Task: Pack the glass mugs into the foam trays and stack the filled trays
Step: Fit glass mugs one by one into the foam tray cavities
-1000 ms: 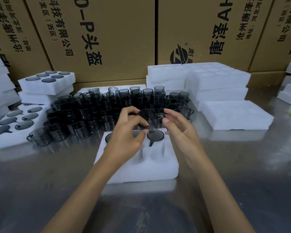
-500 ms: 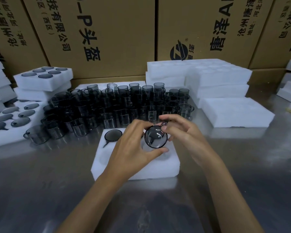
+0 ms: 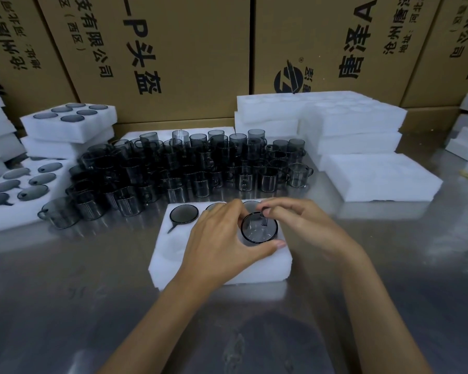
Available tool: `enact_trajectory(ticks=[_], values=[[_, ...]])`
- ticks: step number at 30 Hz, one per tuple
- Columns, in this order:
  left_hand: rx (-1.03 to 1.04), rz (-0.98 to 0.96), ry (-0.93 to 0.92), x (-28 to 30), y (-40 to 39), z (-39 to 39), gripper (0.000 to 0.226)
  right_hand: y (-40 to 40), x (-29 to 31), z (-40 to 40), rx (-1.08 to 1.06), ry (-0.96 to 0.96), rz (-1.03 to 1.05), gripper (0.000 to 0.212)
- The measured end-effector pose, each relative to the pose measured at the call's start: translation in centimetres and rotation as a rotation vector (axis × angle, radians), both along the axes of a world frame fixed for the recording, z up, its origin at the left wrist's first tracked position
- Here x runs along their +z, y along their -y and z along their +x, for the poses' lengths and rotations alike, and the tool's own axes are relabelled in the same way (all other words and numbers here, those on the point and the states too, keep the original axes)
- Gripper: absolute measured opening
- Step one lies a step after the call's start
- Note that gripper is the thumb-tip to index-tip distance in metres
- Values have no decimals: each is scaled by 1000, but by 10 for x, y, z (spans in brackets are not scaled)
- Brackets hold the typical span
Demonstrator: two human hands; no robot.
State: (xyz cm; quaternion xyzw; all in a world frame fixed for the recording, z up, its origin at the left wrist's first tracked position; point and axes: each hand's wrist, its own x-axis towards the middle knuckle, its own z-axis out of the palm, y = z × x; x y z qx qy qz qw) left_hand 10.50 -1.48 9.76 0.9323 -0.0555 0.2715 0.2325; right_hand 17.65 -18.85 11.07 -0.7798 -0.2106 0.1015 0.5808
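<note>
Now lowered from mid-air, the smoky grey glass mug (image 3: pixel 259 228) enters the white foam tray (image 3: pixel 222 265); left hand (image 3: pixel 222 238) and right hand (image 3: pixel 303 225) both grip it. Seating remains.

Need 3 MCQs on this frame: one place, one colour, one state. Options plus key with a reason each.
1. Where does the heap of loose mugs stand?
A. behind the near tray
B. on the floor
C. inside a box

2. What colour are the foam trays?
A. black
B. white
C. brown

3. The mug in the hands is
A. lying broken on the table
B. held at a pocket of the near tray
C. stacked on another mug

Key:
1 A, the heap sits on the table beyond the near tray.
2 B, every foam tray is white.
3 B, the left hand and right hand both grip it over the tray.
</note>
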Motion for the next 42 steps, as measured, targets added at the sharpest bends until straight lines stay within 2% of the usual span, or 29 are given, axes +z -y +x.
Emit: enact_trajectory(ticks=[3,6,10,14,18,23,27,30,33,38,40,42], values=[[-13,-19,-24,-1,-1,0,61,2,-1,2,1,-32,-23,18],[-18,0,-19,-1,-1,1,59,3,-2,4,-43,-25,-69,30],[-23,21,-44,0,-1,2,61,4,-3,3,-17,-89,-22,36],[-81,-15,-52,3,0,1,51,7,-3,4,15,-110,-15,39],[-97,-1,-96,2,-1,0,59,9,-5,6,12,-113,-3,42],[-91,86,-99,4,-8,1,62,11,-11,9,15,-134,28,47],[-144,80,-102,5,-22,-1,60,13,-13,9,46,-155,59,51],[-182,53,-134,4,-24,0,52,17,-14,11,94,-175,45,60],[-181,21,-168,3,-25,2,50,18,-19,10,120,-256,116,74],[-173,66,-243,-1,-26,3,45,16,-25,13,172,-315,134,93],[-165,89,-268,0,-27,4,46,15,-27,16,184,-314,150,83],[-160,103,-298,1,-28,6,48,14,-30,17,197,-292,165,64]])
